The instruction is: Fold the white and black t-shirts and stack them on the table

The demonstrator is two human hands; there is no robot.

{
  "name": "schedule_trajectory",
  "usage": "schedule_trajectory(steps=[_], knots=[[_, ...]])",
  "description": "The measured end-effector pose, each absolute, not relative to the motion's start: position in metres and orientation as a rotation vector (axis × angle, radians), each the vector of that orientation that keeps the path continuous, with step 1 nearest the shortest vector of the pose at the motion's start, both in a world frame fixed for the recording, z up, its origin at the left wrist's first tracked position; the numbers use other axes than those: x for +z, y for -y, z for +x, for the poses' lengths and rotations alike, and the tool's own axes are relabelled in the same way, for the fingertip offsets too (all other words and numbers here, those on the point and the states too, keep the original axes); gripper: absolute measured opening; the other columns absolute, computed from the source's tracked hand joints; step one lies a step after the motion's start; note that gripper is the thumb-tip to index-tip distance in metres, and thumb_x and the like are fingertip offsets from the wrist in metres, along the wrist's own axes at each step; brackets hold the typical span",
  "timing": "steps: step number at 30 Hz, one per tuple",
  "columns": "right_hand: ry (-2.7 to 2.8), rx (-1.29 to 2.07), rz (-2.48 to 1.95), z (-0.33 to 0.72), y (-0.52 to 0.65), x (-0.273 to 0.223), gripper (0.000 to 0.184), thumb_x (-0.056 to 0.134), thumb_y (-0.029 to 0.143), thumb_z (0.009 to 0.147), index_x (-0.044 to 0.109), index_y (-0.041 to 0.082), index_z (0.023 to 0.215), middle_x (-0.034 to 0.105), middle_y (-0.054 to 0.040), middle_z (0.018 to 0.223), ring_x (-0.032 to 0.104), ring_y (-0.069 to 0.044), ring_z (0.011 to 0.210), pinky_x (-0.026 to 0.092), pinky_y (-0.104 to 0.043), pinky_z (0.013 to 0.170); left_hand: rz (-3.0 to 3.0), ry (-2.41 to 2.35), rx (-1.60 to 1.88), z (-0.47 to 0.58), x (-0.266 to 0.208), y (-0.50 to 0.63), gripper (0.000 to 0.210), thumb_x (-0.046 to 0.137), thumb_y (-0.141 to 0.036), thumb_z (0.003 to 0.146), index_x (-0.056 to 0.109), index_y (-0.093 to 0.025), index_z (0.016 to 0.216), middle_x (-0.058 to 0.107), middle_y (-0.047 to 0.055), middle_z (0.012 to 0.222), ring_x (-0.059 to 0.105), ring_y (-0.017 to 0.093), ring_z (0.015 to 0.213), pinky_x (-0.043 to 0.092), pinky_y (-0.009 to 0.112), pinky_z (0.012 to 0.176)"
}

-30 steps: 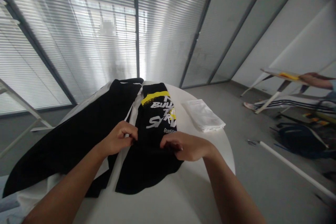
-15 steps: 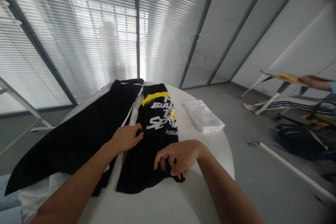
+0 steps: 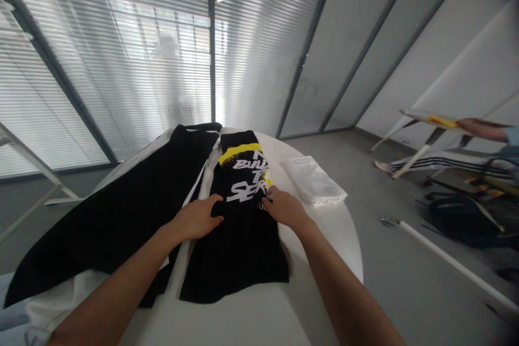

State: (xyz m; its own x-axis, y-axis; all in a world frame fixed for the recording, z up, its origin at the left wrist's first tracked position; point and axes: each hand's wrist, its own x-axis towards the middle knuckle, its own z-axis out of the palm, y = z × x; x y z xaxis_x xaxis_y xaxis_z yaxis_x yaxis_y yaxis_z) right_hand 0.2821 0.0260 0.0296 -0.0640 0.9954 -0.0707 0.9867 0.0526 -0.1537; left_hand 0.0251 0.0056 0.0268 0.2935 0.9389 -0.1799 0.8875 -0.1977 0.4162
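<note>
A black T-shirt (image 3: 235,254), folded into a long strip, lies on the white round table (image 3: 203,324). White lettering and a yellow band show on its upper half. My left hand (image 3: 198,217) rests on the strip's left edge, thumb and forefinger apart on the cloth. At the right edge, beside the lettering, my right hand (image 3: 286,210) touches the shirt with its thumb and forefinger slightly apart. The other fingers of both hands are mostly hidden.
Another large black garment (image 3: 121,211) spreads over the table's left side and hangs off it. A folded white cloth (image 3: 314,179) lies at the right. Beyond, a person's hand (image 3: 476,125) is at another table. A white pole (image 3: 454,262) and a dark backpack (image 3: 462,216) are on the floor.
My right hand has moved up from the shirt's lower right corner to its right edge near the lettering. The lower right corner now lies flat. My left hand has barely moved.
</note>
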Motion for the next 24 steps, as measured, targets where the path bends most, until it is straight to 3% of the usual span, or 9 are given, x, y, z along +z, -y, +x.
schedule_trajectory(steps=[4, 8, 11, 14, 16, 19, 21, 24], knots=[[2.181, 0.279, -2.065, 0.285, -0.026, 0.025, 0.042, 0.05, 0.039, 0.09, 0.047, 0.015, 0.124, 0.06, -0.0176, 0.113, 0.061, -0.029, 0.103, 0.043, -0.035, 0.082, 2.083, -1.458, 0.226, 0.021, 0.029, -0.006, 0.051, 0.054, -0.042, 0.082, 0.051, -0.026, 0.13, 0.069, 0.006, 0.099, 0.066, 0.022, 0.084, 0.045, 0.029, 0.069], [2.304, 0.444, -1.819, 0.289, -0.027, 0.023, 0.043, 0.053, 0.019, 0.084, 0.047, 0.016, 0.126, 0.055, -0.0145, 0.12, 0.057, -0.024, 0.106, 0.041, -0.031, 0.086, 1.941, -1.33, 0.176, 0.017, 0.031, -0.005, 0.047, 0.05, -0.038, 0.084, 0.052, -0.022, 0.127, 0.068, 0.005, 0.095, 0.065, 0.017, 0.065, 0.046, 0.027, 0.059], [2.484, 0.581, -1.531, 0.293, -0.029, 0.025, 0.039, 0.051, 0.008, 0.077, 0.055, 0.017, 0.115, 0.058, -0.0107, 0.115, 0.056, -0.02, 0.103, 0.04, -0.027, 0.087, 1.744, -1.241, 0.094, 0.015, 0.036, -0.004, 0.046, 0.049, -0.034, 0.081, 0.051, -0.022, 0.126, 0.067, 0.003, 0.089, 0.061, 0.015, 0.051, 0.041, 0.025, 0.046], [2.568, 0.708, -1.432, 0.292, -0.029, 0.032, 0.025, 0.05, 0.01, 0.077, 0.062, 0.018, 0.098, 0.064, -0.0064, 0.1, 0.058, -0.019, 0.092, 0.041, -0.026, 0.08, 1.609, -1.096, -0.089, 0.014, 0.043, -0.002, 0.043, 0.045, -0.03, 0.08, 0.056, -0.022, 0.121, 0.061, -0.001, 0.064, 0.059, 0.016, 0.046, 0.034, 0.022, 0.039], [2.551, 0.696, -1.54, 0.289, -0.028, 0.036, 0.019, 0.048, 0.015, 0.082, 0.063, 0.02, 0.093, 0.067, -0.0043, 0.094, 0.06, -0.019, 0.087, 0.042, -0.026, 0.076, 1.661, -1.077, -0.143, 0.015, 0.046, -0.001, 0.037, 0.041, -0.032, 0.083, 0.063, -0.023, 0.111, 0.058, -0.001, 0.057, 0.06, 0.017, 0.048, 0.036, 0.023, 0.042], [2.377, 0.405, -1.803, 0.284, -0.028, 0.036, 0.022, 0.044, 0.025, 0.09, 0.061, 0.021, 0.103, 0.066, -0.0063, 0.103, 0.06, -0.021, 0.094, 0.042, -0.029, 0.08, 1.987, -1.444, 0.072, 0.019, 0.043, -0.003, 0.035, 0.039, -0.039, 0.087, 0.067, -0.023, 0.1, 0.068, 0.005, 0.079, 0.067, 0.021, 0.069, 0.047, 0.03, 0.06], [2.256, 0.223, -1.908, 0.282, -0.029, 0.032, 0.027, 0.044, 0.03, 0.092, 0.057, 0.02, 0.114, 0.062, -0.01, 0.113, 0.057, -0.022, 0.102, 0.042, -0.03, 0.085, 2.158, -1.784, 0.248, 0.022, 0.036, -0.007, 0.039, 0.04, -0.044, 0.088, 0.064, -0.024, 0.113, 0.069, 0.009, 0.099, 0.067, 0.026, 0.086, 0.049, 0.036, 0.072], [2.247, 0.158, -1.934, 0.283, -0.034, 0.023, 0.035, 0.048, 0.026, 0.091, 0.051, 0.016, 0.125, 0.057, -0.0147, 0.12, 0.053, -0.024, 0.109, 0.042, -0.032, 0.089, 2.239, -1.907, 0.28, 0.024, 0.026, -0.012, 0.05, 0.041, -0.05, 0.089, 0.052, -0.026, 0.132, 0.065, 0.011, 0.115, 0.065, 0.027, 0.097, 0.049, 0.037, 0.077]])
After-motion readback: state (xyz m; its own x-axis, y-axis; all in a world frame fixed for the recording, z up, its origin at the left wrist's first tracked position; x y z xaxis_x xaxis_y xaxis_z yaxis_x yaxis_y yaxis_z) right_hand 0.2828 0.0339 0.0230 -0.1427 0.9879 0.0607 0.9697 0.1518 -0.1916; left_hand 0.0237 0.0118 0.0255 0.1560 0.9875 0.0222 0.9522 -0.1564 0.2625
